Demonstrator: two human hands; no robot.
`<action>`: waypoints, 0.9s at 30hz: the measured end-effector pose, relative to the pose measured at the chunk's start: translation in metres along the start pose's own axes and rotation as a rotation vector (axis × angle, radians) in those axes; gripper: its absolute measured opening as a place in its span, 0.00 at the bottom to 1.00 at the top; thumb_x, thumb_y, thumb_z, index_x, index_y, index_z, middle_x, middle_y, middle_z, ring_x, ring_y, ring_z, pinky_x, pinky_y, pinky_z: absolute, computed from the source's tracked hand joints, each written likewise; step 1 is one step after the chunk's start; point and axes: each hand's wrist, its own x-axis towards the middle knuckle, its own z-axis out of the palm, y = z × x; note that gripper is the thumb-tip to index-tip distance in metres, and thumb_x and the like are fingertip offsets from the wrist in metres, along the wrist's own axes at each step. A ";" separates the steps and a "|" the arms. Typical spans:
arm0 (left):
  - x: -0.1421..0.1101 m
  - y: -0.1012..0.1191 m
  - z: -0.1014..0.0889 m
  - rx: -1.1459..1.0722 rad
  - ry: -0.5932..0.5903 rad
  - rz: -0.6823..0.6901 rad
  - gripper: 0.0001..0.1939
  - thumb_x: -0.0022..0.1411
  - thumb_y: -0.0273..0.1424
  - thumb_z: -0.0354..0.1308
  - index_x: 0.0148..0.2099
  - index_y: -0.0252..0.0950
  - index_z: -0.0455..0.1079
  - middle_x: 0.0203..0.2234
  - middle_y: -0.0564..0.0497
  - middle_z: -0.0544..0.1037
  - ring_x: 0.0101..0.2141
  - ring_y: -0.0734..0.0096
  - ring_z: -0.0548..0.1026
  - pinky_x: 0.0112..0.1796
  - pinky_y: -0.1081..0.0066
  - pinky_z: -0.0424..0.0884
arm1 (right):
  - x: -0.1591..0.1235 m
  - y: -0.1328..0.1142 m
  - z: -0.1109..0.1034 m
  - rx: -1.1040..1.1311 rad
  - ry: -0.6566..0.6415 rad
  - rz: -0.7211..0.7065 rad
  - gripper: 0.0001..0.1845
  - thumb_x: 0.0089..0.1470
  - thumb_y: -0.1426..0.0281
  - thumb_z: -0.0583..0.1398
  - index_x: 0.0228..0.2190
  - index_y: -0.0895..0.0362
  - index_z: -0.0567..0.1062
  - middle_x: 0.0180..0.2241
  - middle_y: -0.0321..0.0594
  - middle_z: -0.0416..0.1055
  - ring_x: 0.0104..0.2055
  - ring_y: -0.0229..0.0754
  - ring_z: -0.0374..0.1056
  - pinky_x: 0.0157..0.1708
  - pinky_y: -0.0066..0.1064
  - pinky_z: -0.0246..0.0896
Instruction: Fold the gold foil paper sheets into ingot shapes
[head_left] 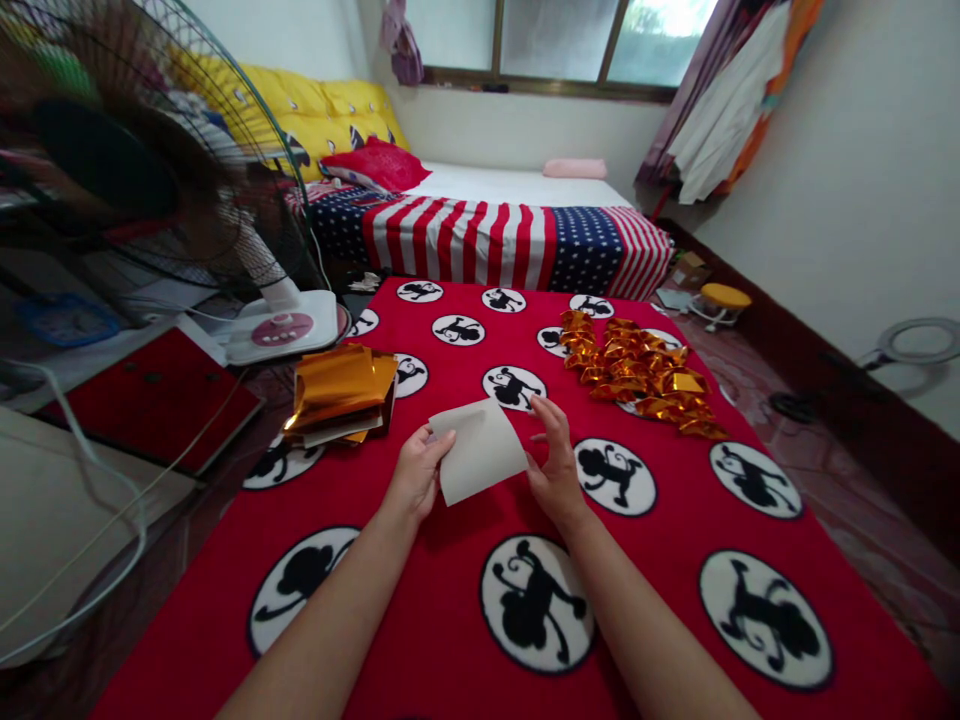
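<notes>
A sheet of paper [481,452], its pale side facing up, is held just above the red cloth. My left hand [420,470] pinches its left edge, thumb on top. At the sheet's right edge is my right hand [553,458], fingers apart and curved; some fingertips are beside or behind the paper, and I cannot tell whether they touch it. To the left lies a stack of shiny gold paper sheets [341,385]. Folded gold paper pieces [637,370] stand in rows on the right.
A red cloth with monkey prints [420,620] covers the table. An electric fan [281,320] stands close by on the left. Beyond the table is a bed with a striped, starred cover [480,240]. A yellow-topped stool [724,297] sits at the right wall.
</notes>
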 end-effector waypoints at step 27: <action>-0.003 -0.012 -0.012 0.750 -0.389 0.717 0.28 0.55 0.18 0.54 0.56 0.42 0.68 0.58 0.45 0.67 0.59 0.61 0.64 0.53 0.60 0.70 | -0.004 -0.001 -0.007 -0.132 -0.086 -0.325 0.24 0.54 0.77 0.58 0.51 0.50 0.73 0.57 0.45 0.67 0.61 0.51 0.60 0.57 0.51 0.60</action>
